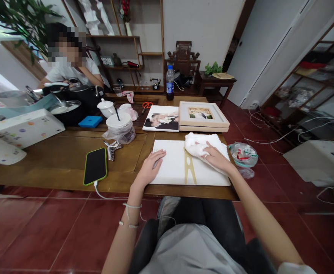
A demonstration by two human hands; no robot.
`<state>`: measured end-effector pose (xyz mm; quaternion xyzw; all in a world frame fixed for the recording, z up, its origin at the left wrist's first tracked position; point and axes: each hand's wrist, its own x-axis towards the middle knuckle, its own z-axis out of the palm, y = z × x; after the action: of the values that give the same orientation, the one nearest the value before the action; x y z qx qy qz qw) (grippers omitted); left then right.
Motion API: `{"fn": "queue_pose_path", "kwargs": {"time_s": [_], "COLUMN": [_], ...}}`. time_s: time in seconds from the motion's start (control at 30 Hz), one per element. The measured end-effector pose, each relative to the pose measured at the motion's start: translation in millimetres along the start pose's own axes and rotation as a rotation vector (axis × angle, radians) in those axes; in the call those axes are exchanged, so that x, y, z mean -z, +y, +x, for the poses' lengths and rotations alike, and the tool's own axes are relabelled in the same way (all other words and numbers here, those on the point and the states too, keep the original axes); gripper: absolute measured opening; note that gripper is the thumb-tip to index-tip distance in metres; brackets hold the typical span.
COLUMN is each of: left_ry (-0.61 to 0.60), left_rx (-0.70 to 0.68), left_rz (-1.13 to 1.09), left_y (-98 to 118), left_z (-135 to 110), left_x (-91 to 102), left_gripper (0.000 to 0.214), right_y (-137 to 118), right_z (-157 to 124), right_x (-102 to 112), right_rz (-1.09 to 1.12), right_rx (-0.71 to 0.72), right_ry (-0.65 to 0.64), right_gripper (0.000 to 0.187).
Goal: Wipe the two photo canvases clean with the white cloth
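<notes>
A flat white panel lies at the table's front edge, with a tan A-shaped piece on its face. My left hand rests on the panel's left side, fingers stretched out and holding nothing. On the right side, my right hand grips a bunched white cloth and presses it against the panel. The cloth hides the panel's upper right part and the top of the A-shaped piece. Just behind are a photo print and stacked wooden picture frames.
Left of the panel lie a phone on a cable, crumpled foil and a lidded cup. Orange scissors and a bottle stand farther back. A bag-lined bin is right of the table. Another person sits far left.
</notes>
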<state>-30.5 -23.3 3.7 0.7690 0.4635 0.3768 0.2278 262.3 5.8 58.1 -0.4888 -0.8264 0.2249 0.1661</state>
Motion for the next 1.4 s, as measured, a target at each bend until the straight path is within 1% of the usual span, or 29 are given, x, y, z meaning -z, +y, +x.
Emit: {"fn": "queue_pose_path", "kwargs": {"time_s": [0.1, 0.2, 0.3, 0.4, 0.53, 0.6, 0.63, 0.73, 0.8, 0.97, 1.07, 1.13, 1.2, 1.27, 1.33, 1.4], "left_ry": [-0.004, 0.003, 0.006, 0.013, 0.012, 0.006, 0.005, 0.006, 0.008, 0.012, 0.003, 0.003, 0.005, 0.006, 0.007, 0.006], "left_rx": [0.003, -0.004, -0.005, -0.004, 0.006, 0.012, 0.015, 0.022, 0.022, 0.014, 0.016, 0.024, 0.026, 0.019, 0.012, 0.011], "left_rz": [-0.001, -0.007, -0.008, -0.007, 0.006, 0.007, 0.006, -0.001, -0.009, -0.006, -0.001, -0.002, -0.005, -0.006, -0.006, -0.004], "left_y": [0, 0, 1, 2, 2, 2, 2, 3, 4, 4, 3, 3, 2, 2, 2, 1], "left_z": [0, 0, 0, 0, 0, 0, 0, 0, 0, 0, 0, 0, 0, 0, -1, -1], "left_x": [0.0, 0.0, 0.0, -0.6, -1.8, -1.9, -1.8, -1.2, -0.8, -0.7, -0.7, -0.7, -0.7, -0.9, -1.3, -1.7], "left_gripper": [0.031, 0.031, 0.031, 0.031, 0.032, 0.032, 0.033, 0.033, 0.033, 0.032, 0.032, 0.032, 0.032, 0.032, 0.031, 0.032], "right_y": [-4, -13, -28, -48, -74, -79, -79, -68, -56, -33, -29, -30, -33, -38, -45, -54], "right_z": [15, 12, -9, -41, -83, -93, -95, -86, -71, -19, 9, 21, 27, 26, 18, 4], "right_x": [-5, -14, -20, -24, -24, -22, -20, -13, -11, -11, -16, -21, -28, -34, -40, -43], "right_rz": [-0.099, -0.213, -0.269, -0.271, -0.250, -0.216, -0.190, -0.092, -0.038, -0.026, -0.060, -0.116, -0.185, -0.249, -0.297, -0.316], "right_rx": [0.034, 0.062, 0.108, 0.161, 0.216, 0.230, 0.230, 0.200, 0.166, 0.082, 0.021, -0.027, -0.048, -0.031, 0.005, 0.039], "right_ry": [0.052, 0.098, 0.076, 0.021, -0.072, -0.127, -0.147, -0.189, -0.185, -0.064, -0.019, 0.026, 0.080, 0.122, 0.127, 0.095], "right_gripper": [0.040, 0.044, 0.035, 0.031, 0.033, 0.038, 0.043, 0.066, 0.072, 0.058, 0.048, 0.044, 0.043, 0.041, 0.035, 0.030]}}
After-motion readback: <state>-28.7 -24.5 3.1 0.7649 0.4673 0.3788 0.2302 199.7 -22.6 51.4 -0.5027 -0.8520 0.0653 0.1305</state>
